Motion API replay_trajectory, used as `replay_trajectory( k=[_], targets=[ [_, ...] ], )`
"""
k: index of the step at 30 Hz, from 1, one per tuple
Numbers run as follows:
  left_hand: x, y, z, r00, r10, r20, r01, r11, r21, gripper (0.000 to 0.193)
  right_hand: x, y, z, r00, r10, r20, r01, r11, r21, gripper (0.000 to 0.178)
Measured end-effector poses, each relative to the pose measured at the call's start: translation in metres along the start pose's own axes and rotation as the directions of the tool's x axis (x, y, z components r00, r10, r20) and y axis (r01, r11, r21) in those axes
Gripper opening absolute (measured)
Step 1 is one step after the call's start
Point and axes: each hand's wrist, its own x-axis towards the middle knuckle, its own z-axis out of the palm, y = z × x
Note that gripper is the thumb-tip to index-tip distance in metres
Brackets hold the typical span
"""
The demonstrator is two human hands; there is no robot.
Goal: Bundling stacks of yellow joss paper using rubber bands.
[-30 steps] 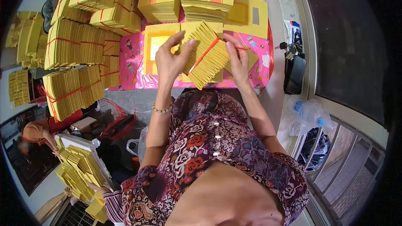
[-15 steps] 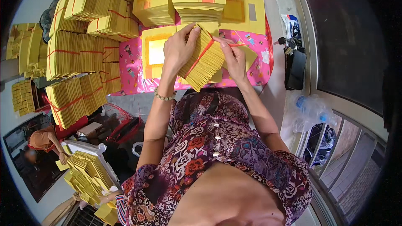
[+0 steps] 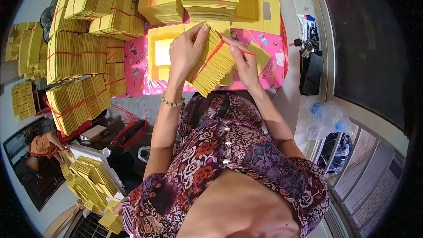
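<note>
A bundle of yellow folded paper [image 3: 216, 68] is tilted above the near part of the table, its many edges fanned toward me. Round its middle runs a red plastic strip [image 3: 207, 61]. My left hand [image 3: 183, 53] grips the bundle's left side and upper corner, thumb on top. At the bundle's upper right, my right hand [image 3: 246, 65] is closed on the strip, thumb and index finger pinching it, and a short red tail sticks out to the right. Whether the strip is knotted is hidden by the fingers.
Tall stacks of yellow paper [image 3: 209, 6] stand behind on the pink table cover [image 3: 136, 72]. Tied yellow bundles [image 3: 64, 59] pile up at left. Keys and a black phone-like case [image 3: 311, 72] lie on the right ledge. At lower left, a co-worker's arm [image 3: 53, 140] reaches over yellow papers.
The strip's tail by my right hand now points slightly downward and looks shorter. My left hand keeps its hold on the bundle. The co-worker's arm has moved up.
</note>
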Motion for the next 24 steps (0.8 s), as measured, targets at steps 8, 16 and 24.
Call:
replay_trajectory(
  k=[8,16,24],
  targets=[
    [0.000,0.001,-0.003,0.999,0.045,0.016,-0.045,0.998,0.036,0.045,-0.005,-0.003,-0.007,0.990,0.062,0.125,-0.074,0.993,0.089,0.050],
    [0.001,0.000,0.000,0.999,0.039,0.015,-0.039,0.998,0.046,0.046,-0.011,0.001,-0.011,0.986,-0.007,0.167,-0.001,0.999,0.047,0.058],
    [-0.030,-0.030,-0.026,0.976,0.181,-0.122,-0.209,0.936,-0.282,0.048,-0.040,0.003,-0.003,0.982,-0.145,0.120,0.164,0.972,-0.169,0.110]
  ],
)
